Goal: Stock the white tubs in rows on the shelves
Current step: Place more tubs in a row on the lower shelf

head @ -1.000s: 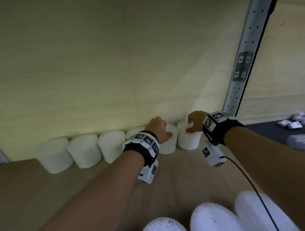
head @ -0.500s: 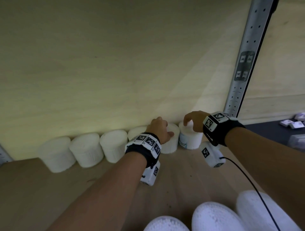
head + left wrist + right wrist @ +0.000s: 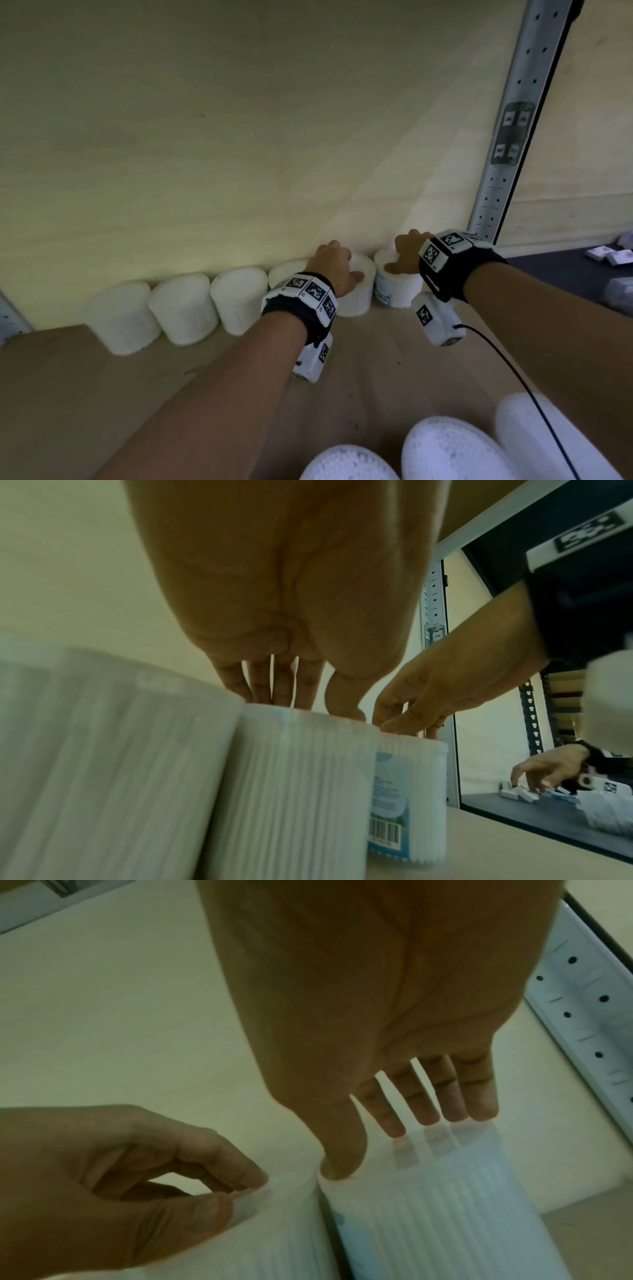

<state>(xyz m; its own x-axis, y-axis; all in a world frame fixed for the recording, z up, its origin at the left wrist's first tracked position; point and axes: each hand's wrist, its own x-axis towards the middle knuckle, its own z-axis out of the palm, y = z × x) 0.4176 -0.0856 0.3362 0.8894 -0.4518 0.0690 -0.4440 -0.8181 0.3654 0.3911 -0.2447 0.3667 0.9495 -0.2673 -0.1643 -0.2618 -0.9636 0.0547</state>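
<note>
Several white tubs stand in a row against the back wall of the wooden shelf (image 3: 394, 346). My left hand (image 3: 346, 265) sits on top of the fifth tub (image 3: 356, 298); its curled fingers and thumb pinch the lid's rim (image 3: 253, 1188). My right hand (image 3: 399, 258) is clawed over the rightmost tub (image 3: 397, 296), thumb at the near rim and fingertips on the lid (image 3: 445, 1139). That tub's blue label with a barcode (image 3: 385, 829) faces front. The two tubs stand side by side, almost touching (image 3: 373, 764).
Three more tubs (image 3: 185, 308) continue the row leftward. Three tub tops (image 3: 448, 448) lie near the shelf's front edge. A perforated metal upright (image 3: 507, 144) bounds the right side. Beyond it, small white boxes (image 3: 609, 257) lie on a dark shelf, where another person's hand (image 3: 548, 772) reaches.
The rightmost tub has turned under my right hand, so its blue barcode label now shows at the front. My left hand has stayed on its tub.
</note>
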